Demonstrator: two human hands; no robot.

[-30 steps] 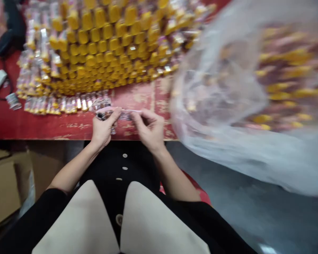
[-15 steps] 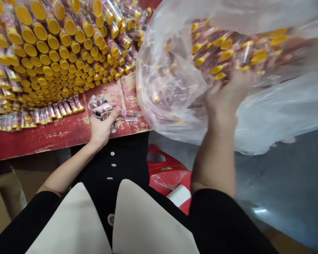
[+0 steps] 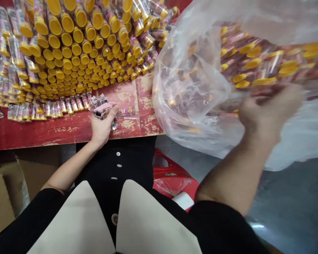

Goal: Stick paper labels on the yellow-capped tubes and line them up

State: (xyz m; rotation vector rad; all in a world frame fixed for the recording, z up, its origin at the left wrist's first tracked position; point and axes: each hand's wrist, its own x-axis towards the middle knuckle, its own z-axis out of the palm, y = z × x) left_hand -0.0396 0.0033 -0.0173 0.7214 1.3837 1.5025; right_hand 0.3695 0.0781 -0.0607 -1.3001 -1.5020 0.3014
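Since a second ago, the right hand (image 3: 271, 113) has been moved to yellow-capped tubes (image 3: 253, 63) in the plastic bag (image 3: 187, 91); whether any is gripped cannot be told. Printed wrappers (image 3: 98, 104) are clamped in the left hand (image 3: 101, 127) near the tabletop's (image 3: 74, 132) front edge.

"From here, where could a hand slip through?"

"Up the bare strip of worn red tabletop (image 3: 145, 106), between the high bank of clear tubes with round yellow caps (image 3: 76, 48) and the bulging, cloudy plastic bag (image 3: 185, 106). It pinches in at the back, where those two nearly meet."

"And along the front edge?"

"Left of the left hand (image 3: 101, 125), yes. The hand, with its fan of pink-and-dark printed slips (image 3: 100, 103), plugs the end of that lane."

"Across to the right hand (image 3: 266, 113)?"

"The bag's crumpled side stands between the two; the way lies over the top of it."
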